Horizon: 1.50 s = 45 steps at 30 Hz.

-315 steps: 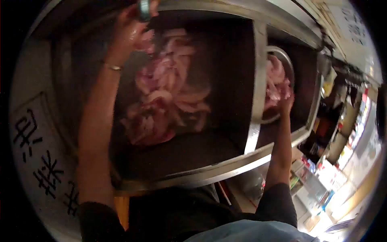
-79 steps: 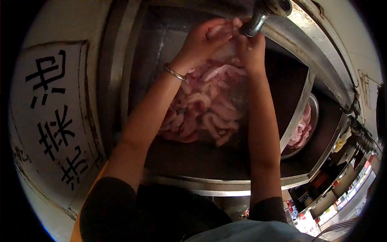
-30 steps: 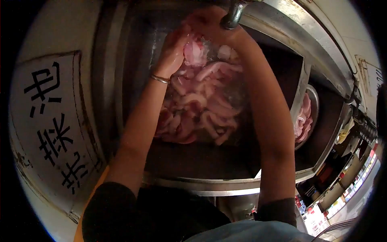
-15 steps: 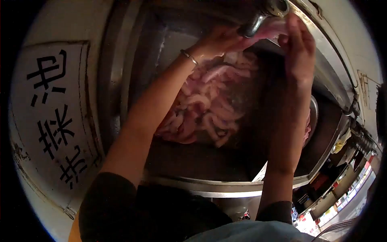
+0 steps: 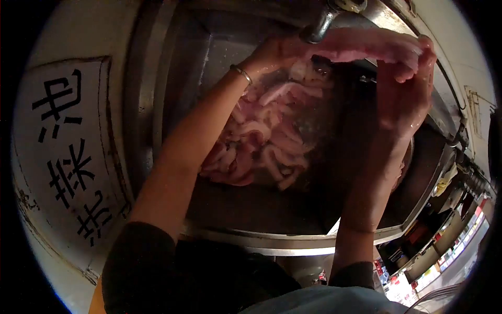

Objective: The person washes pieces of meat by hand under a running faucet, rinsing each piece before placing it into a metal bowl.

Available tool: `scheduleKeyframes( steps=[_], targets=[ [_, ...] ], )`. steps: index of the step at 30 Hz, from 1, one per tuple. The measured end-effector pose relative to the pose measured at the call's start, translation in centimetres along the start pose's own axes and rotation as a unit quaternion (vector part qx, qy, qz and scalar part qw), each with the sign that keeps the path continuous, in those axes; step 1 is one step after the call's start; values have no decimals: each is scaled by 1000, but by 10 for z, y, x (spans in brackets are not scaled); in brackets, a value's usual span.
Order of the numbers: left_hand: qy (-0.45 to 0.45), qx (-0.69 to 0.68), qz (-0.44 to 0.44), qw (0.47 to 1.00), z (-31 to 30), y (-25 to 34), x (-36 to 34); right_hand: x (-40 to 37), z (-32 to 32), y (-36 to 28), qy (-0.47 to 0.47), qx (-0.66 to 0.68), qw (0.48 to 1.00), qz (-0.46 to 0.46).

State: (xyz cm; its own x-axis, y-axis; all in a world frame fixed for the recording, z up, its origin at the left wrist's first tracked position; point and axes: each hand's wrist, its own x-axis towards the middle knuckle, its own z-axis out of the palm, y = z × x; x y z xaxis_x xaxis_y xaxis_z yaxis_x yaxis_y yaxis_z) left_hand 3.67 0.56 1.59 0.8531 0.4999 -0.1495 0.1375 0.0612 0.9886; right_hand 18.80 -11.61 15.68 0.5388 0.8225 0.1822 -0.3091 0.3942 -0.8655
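A long strip of raw pink meat [image 5: 361,44] is stretched across the top of the sink, below and behind the faucet [image 5: 319,27]. My left hand [image 5: 272,56], with a bracelet at the wrist, is closed round its left end; the fingertips are partly hidden. At the other end, my right hand [image 5: 405,97] grips the strip between thumb and fingers, and a short piece hangs over the palm side. Under my left forearm, a heap of raw meat strips [image 5: 269,131] lies in water on the sink's bottom.
The metal sink [image 5: 261,239] has a front rim close to my body. Behind my right forearm, a round container [image 5: 410,157] with more meat is partly hidden. A panel with large black characters [image 5: 65,157] stands left. Shelves with goods [image 5: 439,251] are at lower right.
My right hand has moved to the right and slightly down, drawing the meat strip out longer. My left hand has shifted slightly left. The heap in the water looks the same.
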Motion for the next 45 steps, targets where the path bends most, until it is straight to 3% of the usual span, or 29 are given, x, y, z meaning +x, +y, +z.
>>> scheduleKeyframes(
  steps=[1, 2, 3, 5, 8, 9, 11, 12, 13, 15, 17, 19, 20, 22, 24, 26, 27, 28, 29, 30, 31, 33, 35, 37, 40, 41, 42, 44, 45],
  targets=[
    [-11, 8, -78, 997, -1, 11, -3, -1, 0, 0, -7, 41, 999, 2],
    [-11, 8, -79, 997, 0, -6, 1, -2, 1, 0, -15, 82, 997, 5],
    [-7, -74, -18, 997, 1, -36, 7, -2, -2, 0, -15, 82, 996, 6],
    [-4, -157, 42, 987, 1, -49, 10, -3, -12, -2, -53, 271, 960, 48],
    [-42, -135, -57, 988, -7, -43, 1, -8, -17, 1, -44, 283, 958, 30],
    [5, -185, -90, 979, -6, -44, -1, -9, -6, 5, 105, 155, 982, 28],
    [50, -234, -121, 963, -2, -42, -4, -11, -20, 32, 19, 175, 981, 87],
    [89, -240, -126, 959, 1, -40, -5, -17, -16, 51, 104, 141, 977, 124],
    [127, -245, -131, 952, 3, -35, -8, -21, -27, 69, 79, 49, 979, 182],
    [140, -227, -118, 956, 8, 2, -17, -27, -22, 108, 35, -199, 965, 169],
    [155, -209, -105, 960, 9, 8, -17, -33, -6, 119, 22, -222, 953, 208],
    [164, -164, 6, 973, 5, -6, -10, -35, -4, 126, 4, -242, 939, 246],
    [166, -163, 4, 973, 4, 0, -13, -35, -7, 130, -51, -250, 932, 256],
    [134, 101, 40, 985, 4, 20, -21, -35, -10, 139, -102, -259, 922, 269],
    [177, 101, 72, 976, 8, 16, -19, -25, -11, 146, -135, -365, 896, 214],
    [218, 104, 104, 965, -2, 0, -14, -13, -8, 146, -118, -364, 908, 170],
    [263, 314, 237, 881, -22, -18, -10, -8, -4, 142, -100, -361, 918, 126],
    [289, 501, 354, 735, -33, -28, -7, -7, 1, 136, -98, -360, 919, 125],
    [287, 502, 355, 735, -29, -21, -10, -9, 8, 128, -88, -350, 923, 134],
    [274, 299, 268, 874, -21, -10, -17, -9, 11, 123, -79, -341, 926, 143],
    [243, 77, 162, 953, -17, -3, -21, -13, 7, 126, -79, -340, 926, 142],
    [226, 137, 155, 952, -16, -27, -29, -20, -8, 130, -77, -192, 975, 82],
    [208, 195, 147, 947, -11, -57, -35, -33, -20, 113, -37, -209, 974, 78],
    [236, 303, -14, 923, -6, -84, -36, -52, -29, 82, 33, -262, 962, 71],
    [189, 447, -64, 872, -1, -137, -42, -80, -59, 22, 60, -331, 941, 44],
    [154, 496, -92, 850, 2, -152, -45, -72, -62, -16, -94, -541, 835, -41],
    [155, 492, -92, 851, 3, -168, -48, -65, -62, -51, -240, -705, 656, -122],
    [146, 359, -27, 921, 4, -190, -49, -110, -84, -61, 20, -484, 875, -18],
    [145, 357, -26, 922, 7, -180, -47, -127, -100, -68, 124, -471, 873, -11]
  ],
)
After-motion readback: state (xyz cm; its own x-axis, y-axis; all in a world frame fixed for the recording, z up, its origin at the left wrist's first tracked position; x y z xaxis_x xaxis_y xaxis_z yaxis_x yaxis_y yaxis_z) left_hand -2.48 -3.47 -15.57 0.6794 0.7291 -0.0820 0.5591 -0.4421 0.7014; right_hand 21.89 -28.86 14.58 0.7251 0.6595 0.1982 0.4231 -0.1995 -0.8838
